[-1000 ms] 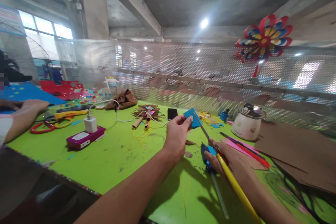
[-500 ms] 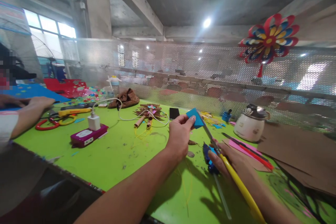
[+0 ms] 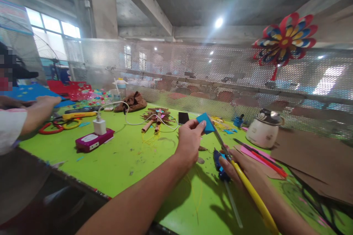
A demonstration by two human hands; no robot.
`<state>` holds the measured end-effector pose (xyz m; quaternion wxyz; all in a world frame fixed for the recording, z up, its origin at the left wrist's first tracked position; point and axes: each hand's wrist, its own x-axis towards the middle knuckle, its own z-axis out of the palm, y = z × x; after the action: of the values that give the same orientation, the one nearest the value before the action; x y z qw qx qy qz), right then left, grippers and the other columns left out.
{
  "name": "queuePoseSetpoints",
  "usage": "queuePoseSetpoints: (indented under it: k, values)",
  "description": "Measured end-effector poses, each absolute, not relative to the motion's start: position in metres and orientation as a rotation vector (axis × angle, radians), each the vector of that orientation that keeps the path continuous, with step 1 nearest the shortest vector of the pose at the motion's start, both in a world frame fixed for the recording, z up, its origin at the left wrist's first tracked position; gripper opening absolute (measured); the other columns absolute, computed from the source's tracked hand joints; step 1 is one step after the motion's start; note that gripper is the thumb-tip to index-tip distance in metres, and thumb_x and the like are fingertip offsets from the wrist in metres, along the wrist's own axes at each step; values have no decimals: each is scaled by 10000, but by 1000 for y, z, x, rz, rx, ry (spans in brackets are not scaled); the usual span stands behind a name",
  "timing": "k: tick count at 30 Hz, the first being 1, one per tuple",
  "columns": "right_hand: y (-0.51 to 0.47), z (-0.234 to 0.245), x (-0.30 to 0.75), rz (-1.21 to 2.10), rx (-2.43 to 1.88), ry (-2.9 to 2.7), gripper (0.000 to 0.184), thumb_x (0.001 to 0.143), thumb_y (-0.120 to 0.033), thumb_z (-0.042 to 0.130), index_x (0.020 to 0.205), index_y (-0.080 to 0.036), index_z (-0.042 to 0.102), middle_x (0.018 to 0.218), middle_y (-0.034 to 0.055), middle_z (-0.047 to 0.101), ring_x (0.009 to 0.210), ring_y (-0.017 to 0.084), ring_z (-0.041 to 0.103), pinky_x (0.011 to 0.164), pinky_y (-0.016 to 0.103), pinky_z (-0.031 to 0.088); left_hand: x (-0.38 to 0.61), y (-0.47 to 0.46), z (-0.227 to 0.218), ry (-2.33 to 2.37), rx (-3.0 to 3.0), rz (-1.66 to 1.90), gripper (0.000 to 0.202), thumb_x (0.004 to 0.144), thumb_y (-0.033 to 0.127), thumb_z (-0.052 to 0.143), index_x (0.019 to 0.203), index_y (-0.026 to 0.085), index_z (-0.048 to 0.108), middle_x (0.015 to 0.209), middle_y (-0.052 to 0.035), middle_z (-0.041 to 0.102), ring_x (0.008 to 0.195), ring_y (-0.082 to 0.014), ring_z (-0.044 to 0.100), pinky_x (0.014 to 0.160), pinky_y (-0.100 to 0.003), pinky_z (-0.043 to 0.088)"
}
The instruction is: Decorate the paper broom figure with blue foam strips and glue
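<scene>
A small blue piece of paper point(image 3: 204, 124) is pinched between the thumb and fingers of my left hand point(image 3: 190, 137), raised above the green table. My right hand point(image 3: 238, 165) is closed around yellow-handled scissors point(image 3: 242, 180). Their blades point up and away, along the right edge of the blue paper; whether they grip it I cannot tell. Below and left of my right hand a blue glue gun point(image 3: 217, 159) lies on the table, a clear glue stick point(image 3: 233, 203) jutting toward me. Part of it is hidden behind my right thumb.
Right of my hands are a red-handled tool point(image 3: 275, 167), a white kettle point(image 3: 263, 130) and brown cardboard point(image 3: 303, 158). A purple power strip point(image 3: 91, 141) with a cable, a twig-like craft piece point(image 3: 158, 117) and a phone point(image 3: 183, 118) lie left and beyond. A person's arm point(image 3: 38, 112) reaches in from the left.
Both my hands, the blue paper and the scissors stay almost where they were. At the left, the other person's hand has shifted slightly, and the whole view has moved a little.
</scene>
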<state>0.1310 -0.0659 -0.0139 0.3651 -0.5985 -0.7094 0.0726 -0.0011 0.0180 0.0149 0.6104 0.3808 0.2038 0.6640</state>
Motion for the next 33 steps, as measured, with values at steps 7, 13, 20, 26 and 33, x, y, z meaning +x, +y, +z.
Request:
queuePoseSetpoints:
  k: [7, 13, 20, 26, 33]
  values:
    - [-65, -18, 131, 170, -1529, -1811, 455, 817, -543, 429, 1021, -172, 596, 847, 82, 665, 767, 231, 623, 674, 337, 474, -1, 18, 15, 476, 871, 1523, 104, 638, 161, 683, 635, 111, 593, 643, -25, 581, 609, -86, 531, 691, -263, 441]
    - [-65, -17, 132, 162, -1538, -1811, 492, 816, -565, 416, 1036, -164, 595, 839, 90, 668, 754, 235, 627, 670, 349, 478, -1, 18, 15, 485, 874, 1528, 108, 637, 166, 683, 632, 115, 588, 641, -24, 582, 614, -92, 535, 687, -263, 445]
    - [-68, -13, 131, 164, -1551, -1825, 449, 827, -532, 426, 1029, -170, 598, 867, 89, 680, 777, 240, 632, 676, 342, 482, -1, 18, 15, 481, 872, 1522, 98, 641, 165, 679, 645, 113, 596, 657, -31, 594, 615, -91, 546, 691, -265, 445]
    - [-66, -13, 130, 141, -1558, -1825, 458, 830, -524, 422, 1046, -161, 597, 877, 101, 687, 789, 244, 642, 670, 332, 489, -2, 16, 16, 514, 886, 1521, 93, 648, 164, 671, 651, 107, 598, 650, -33, 599, 611, -92, 543, 687, -259, 448]
    - [-64, -18, 129, 95, -1524, -1782, 469, 819, -561, 405, 982, -184, 630, 856, 103, 695, 767, 257, 650, 630, 340, 486, -3, 15, 18, 502, 848, 1502, 81, 647, 146, 670, 647, 106, 600, 689, -57, 635, 623, -105, 580, 671, -262, 467]
